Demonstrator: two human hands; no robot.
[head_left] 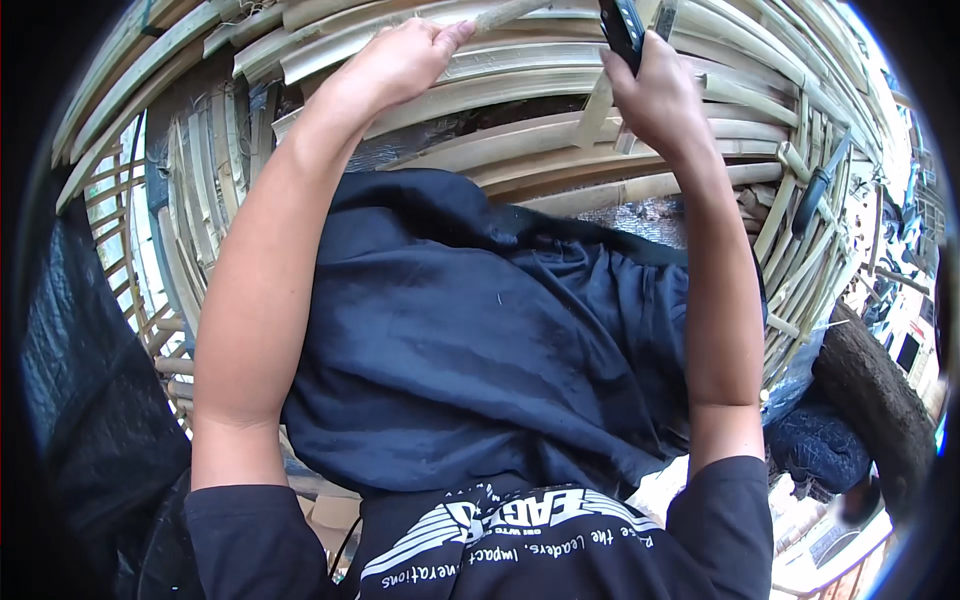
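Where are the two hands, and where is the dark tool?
left hand (405, 58), head view, on the back of the hand
right hand (655, 95), head view, on the back of the hand
dark tool (622, 30), head view, on its handle above the fingers

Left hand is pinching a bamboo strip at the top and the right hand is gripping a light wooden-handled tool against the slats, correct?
Not quite. In the head view the right hand grips a dark-handled tool, not a light wooden one. The rest holds: the left hand pinches a bamboo strip at the top, against the bamboo slats.
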